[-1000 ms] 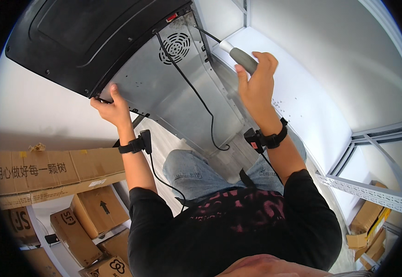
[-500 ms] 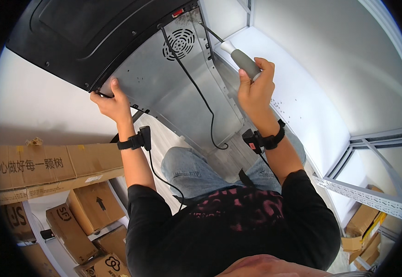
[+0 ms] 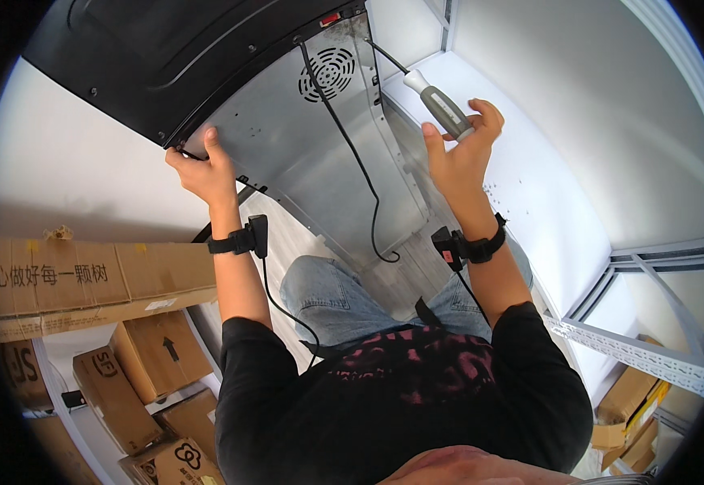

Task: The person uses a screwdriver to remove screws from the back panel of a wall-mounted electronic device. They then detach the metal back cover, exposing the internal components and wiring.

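A large appliance with a black casing (image 3: 150, 56) and a grey metal panel (image 3: 319, 170) fills the space ahead of me. At the panel's left corner, my left hand (image 3: 206, 168) grips the edge, thumb on the metal and fingers curled beneath. A screwdriver (image 3: 441, 105) with a grey and white handle slants from the panel's upper right edge, its tip against a fastening point there. Around the handle's butt end sits my right hand (image 3: 465, 158), loosely, thumb and fingers on either side. A black power cord (image 3: 348, 149) hangs across the panel, beside a round vent (image 3: 327, 75).
To the left a long cardboard box (image 3: 85, 283) lies above shelves of smaller boxes (image 3: 162, 356). On the right are a white shelf surface (image 3: 529, 170) with small dark screws and a perforated metal rail (image 3: 634, 349). My knees (image 3: 327, 291) are just below the panel.
My right thumb and fingers have loosened and spread around the screwdriver handle, which appears turned. The left hand keeps its grip on the panel edge. The whole view has shifted slightly.
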Demonstrator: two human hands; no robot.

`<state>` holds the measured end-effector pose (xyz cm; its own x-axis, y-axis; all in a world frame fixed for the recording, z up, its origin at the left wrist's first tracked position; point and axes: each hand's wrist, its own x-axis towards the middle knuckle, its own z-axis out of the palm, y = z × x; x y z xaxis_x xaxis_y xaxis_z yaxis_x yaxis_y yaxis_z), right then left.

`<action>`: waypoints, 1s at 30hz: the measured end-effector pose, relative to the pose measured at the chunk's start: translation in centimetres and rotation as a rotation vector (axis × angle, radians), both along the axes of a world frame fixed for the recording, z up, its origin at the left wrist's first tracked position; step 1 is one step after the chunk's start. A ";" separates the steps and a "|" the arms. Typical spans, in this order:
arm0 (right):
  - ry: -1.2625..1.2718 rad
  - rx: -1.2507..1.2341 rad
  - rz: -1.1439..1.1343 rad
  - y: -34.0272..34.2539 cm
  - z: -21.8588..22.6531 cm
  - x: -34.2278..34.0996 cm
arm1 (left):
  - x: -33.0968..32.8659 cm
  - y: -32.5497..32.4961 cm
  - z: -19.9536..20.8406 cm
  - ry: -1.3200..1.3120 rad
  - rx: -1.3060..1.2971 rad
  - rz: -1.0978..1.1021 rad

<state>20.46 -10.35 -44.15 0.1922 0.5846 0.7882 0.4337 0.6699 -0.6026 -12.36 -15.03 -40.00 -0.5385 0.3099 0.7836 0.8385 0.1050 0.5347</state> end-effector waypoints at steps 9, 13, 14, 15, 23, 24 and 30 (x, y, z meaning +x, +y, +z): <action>0.048 -0.226 -0.004 -0.1 0.5 0.2 | 0.0 0.0 -0.1 -0.011 0.024 -0.002; -0.073 0.118 0.007 0.7 -0.4 0.3 | -0.1 0.0 -0.2 -0.002 -0.009 -0.002; -0.044 -0.007 -0.007 0.1 -0.2 -0.1 | 0.1 0.0 -0.1 -0.010 -0.007 -0.003; -0.026 -0.158 0.003 -0.3 0.2 0.0 | 0.2 -0.1 0.0 -0.019 -0.004 -0.004; 0.003 -0.042 -0.044 -0.4 0.4 -0.4 | -0.3 0.1 -0.3 0.028 0.003 0.026; 0.054 -0.249 0.026 -1.1 0.6 -0.5 | -0.5 0.0 -0.4 0.028 -0.005 0.029; -0.004 0.145 -0.045 0.9 0.0 -0.4 | -0.6 0.3 -0.6 0.068 0.020 0.024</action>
<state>20.08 -9.45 -44.16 0.2127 0.4554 0.8645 0.4672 0.7297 -0.4993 -13.01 -14.69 -40.56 -0.4914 0.2814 0.8242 0.8700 0.1158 0.4792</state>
